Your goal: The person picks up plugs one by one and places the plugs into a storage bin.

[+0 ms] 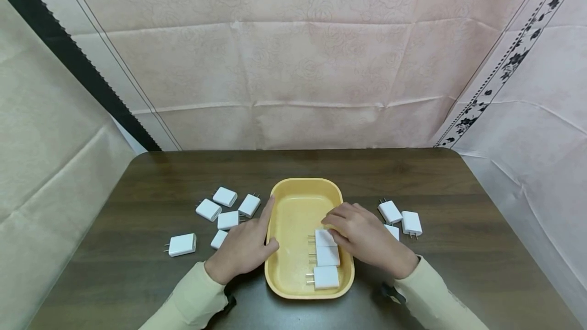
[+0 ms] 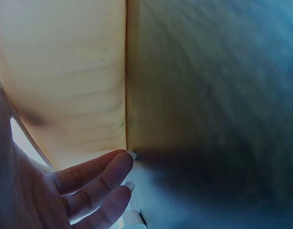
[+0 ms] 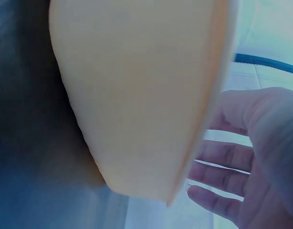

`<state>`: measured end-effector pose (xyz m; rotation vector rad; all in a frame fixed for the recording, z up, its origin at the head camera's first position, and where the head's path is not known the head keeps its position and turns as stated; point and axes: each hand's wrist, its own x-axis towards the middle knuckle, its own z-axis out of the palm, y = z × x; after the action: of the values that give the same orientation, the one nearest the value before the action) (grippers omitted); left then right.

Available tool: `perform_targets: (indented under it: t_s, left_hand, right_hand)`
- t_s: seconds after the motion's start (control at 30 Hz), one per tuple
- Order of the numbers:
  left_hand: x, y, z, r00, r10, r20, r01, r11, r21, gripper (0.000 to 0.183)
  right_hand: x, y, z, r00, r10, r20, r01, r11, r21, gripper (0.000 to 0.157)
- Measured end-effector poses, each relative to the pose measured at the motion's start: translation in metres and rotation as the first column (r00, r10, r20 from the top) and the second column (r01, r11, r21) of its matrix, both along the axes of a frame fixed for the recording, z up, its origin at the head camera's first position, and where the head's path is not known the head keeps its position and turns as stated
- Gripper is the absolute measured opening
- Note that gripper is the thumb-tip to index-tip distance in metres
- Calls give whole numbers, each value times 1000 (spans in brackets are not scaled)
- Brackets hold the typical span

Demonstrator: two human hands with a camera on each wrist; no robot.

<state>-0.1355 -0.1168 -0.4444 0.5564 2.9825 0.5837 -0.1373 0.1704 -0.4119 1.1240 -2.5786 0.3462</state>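
A yellow tray (image 1: 289, 248) lies on the table, with three white USB chargers in a column along its right half, prongs facing left: the top charger (image 1: 324, 239), the middle charger (image 1: 327, 256) and the bottom charger (image 1: 326, 277). My right hand (image 1: 367, 233) reaches over the tray's right rim and pinches the top charger; its fingertips are hidden behind the tray wall in the right wrist view. My left hand (image 1: 245, 248) rests against the left rim, index finger straight along it and thumb over it. In the left wrist view, other left fingers (image 2: 96, 179) stretch beside the tray's outer wall.
Left of the tray, several loose chargers (image 1: 208, 209) are grouped near the left hand, and a single charger (image 1: 182, 244) lies farther left. Right of the tray are three more, including one charger (image 1: 411, 223) behind the right hand. Cloth hangs behind the table (image 1: 183, 167).
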Motion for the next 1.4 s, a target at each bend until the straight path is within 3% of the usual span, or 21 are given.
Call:
perform_targets:
  t_s: [0.53,1.1,1.4]
  left_hand:
    - [-1,0,0,1000,4,6,-4,1000,9,93]
    - [-1,0,1,1000,1,13,-1,1000,13,92]
    - [1,0,1,1000,-7,-5,7,1000,4,92]
  right_hand:
    - [-15,28,13,981,-190,27,191,981,-19,21]
    - [-27,48,6,959,-273,81,271,962,29,21]
    - [-31,57,5,919,-352,176,336,935,113,23]
